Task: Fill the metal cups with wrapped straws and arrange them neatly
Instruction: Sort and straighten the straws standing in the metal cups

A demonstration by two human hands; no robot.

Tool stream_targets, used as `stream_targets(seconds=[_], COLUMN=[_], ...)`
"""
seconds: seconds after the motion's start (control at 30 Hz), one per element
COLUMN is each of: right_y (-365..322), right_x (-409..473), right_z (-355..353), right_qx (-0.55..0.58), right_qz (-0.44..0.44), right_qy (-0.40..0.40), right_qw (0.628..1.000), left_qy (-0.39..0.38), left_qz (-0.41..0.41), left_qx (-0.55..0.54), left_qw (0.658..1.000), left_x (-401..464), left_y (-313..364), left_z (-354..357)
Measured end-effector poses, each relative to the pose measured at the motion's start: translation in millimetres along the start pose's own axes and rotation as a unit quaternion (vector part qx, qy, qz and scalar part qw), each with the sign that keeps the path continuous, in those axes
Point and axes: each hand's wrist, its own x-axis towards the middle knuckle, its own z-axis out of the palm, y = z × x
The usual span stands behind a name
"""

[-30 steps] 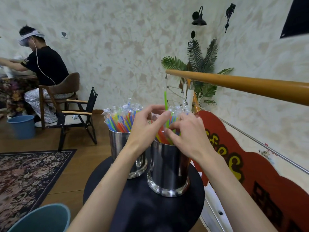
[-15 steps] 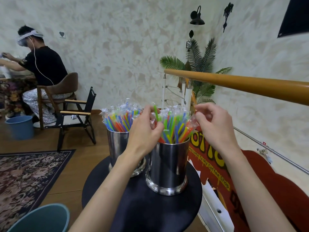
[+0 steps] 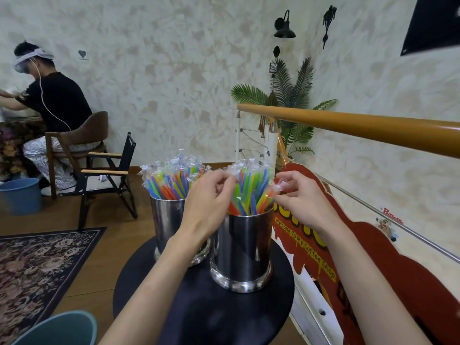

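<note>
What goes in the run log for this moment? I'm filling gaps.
stage: arranging | left hand: pinches wrapper tips | right hand: pinches wrapper tips | near cup: full of straws | far cup: full

A: What does the wearer's body show?

B: 2 bare forearms coming up from the bottom edge, ending in the left hand (image 3: 207, 197) and the right hand (image 3: 302, 204).

A: Any sleeves?

B: None in view; both arms are uncovered right down to the frame edge.

A: Gloves, rings, a watch, a strap?

B: The wrists and the fingers (image 3: 225, 181) that show are plain. Nails look short, though they are too small to tell more.
</note>
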Motion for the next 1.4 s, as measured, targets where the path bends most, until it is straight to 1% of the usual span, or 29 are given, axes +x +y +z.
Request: stream_targets(seconds=[0.07, 0.17, 0.23, 0.3, 0.37, 0.43, 0.53, 0.6, 0.67, 0.8, 0.9, 1.0, 1.13, 1.2, 1.3, 1.4], right_y=[-1.4, -3.1, -5.0, -7.1, -9.8, -11.6, -13.3, -12.6, -11.2, -9.3, -7.4, -4.2, -4.1, -5.0, -6.2, -7.5], right_x=[-1.5, -3.5, -4.5, -5.4, -6.5, -7.6, -8.4, -7.9, -7.2, -5.7, -5.9, -6.3, -6.2, -6.4, -7.5, -8.1], right_z=[1.4, 5.0, 7.2, 10.3, 13.6, 17.2, 19.5, 20.6, 22.8, 29.5, 34.3, 36.8, 35.4, 34.7, 33.9, 32.9], right_qx=[0.004, 0.005, -0.004, -0.012, -0.010, 0.000, 0.048, 0.057, 0.043, -0.006, -0.050, -0.088, -0.094, -0.094, -0.099, -0.096], right_qz=[-0.004, -0.013, -0.026, -0.042, -0.056, -0.064, -0.062, -0.068, -0.081, -0.108, -0.125, -0.139, -0.134, -0.136, -0.139, -0.137], right_qy=[-0.010, -0.018, -0.015, -0.006, -0.001, -0.011, -0.036, -0.036, -0.015, 0.030, 0.039, 0.048, 0.049, 0.052, 0.058, 0.070], right_qw=[1.000, 1.000, 1.000, 0.999, 0.998, 0.998, 0.996, 0.995, 0.996, 0.994, 0.990, 0.985, 0.985, 0.985, 0.984, 0.983], left_qy=[0.001, 0.012, 0.000, -0.029, -0.058, -0.070, -0.054, -0.041, -0.033, -0.029, -0.029, -0.034, -0.035, -0.050, -0.107, -0.168], left_qz=[-0.003, 0.033, 0.056, 0.054, 0.054, 0.050, 0.044, 0.042, 0.032, 0.018, 0.015, 0.015, 0.024, 0.035, 0.042, 0.004], left_qx=[-0.014, -0.009, -0.014, -0.020, 0.035, 0.081, 0.037, -0.004, -0.036, -0.062, -0.085, -0.085, -0.070, -0.059, -0.076, -0.126], left_qw=[1.000, 0.999, 0.998, 0.998, 0.996, 0.993, 0.997, 0.998, 0.998, 0.997, 0.996, 0.996, 0.997, 0.996, 0.991, 0.978], left_x=[-0.4, -1.2, -3.9, -7.7, -11.4, -12.9, -8.5, -6.2, -4.5, -3.2, -2.4, -1.4, -0.2, 0.4, 0.9, -0.2], left_y=[-0.1, 3.1, 7.1, 8.5, 6.6, 3.9, 0.8, -2.3, -5.4, -7.3, -7.5, -8.2, -7.9, -6.8, -4.9, -2.3], left_z=[-0.4, -3.3, -5.2, -5.8, -3.2, 0.1, 1.3, -0.8, -2.9, -4.1, -4.7, -5.0, -8.0, -9.7, -15.2, -23.7])
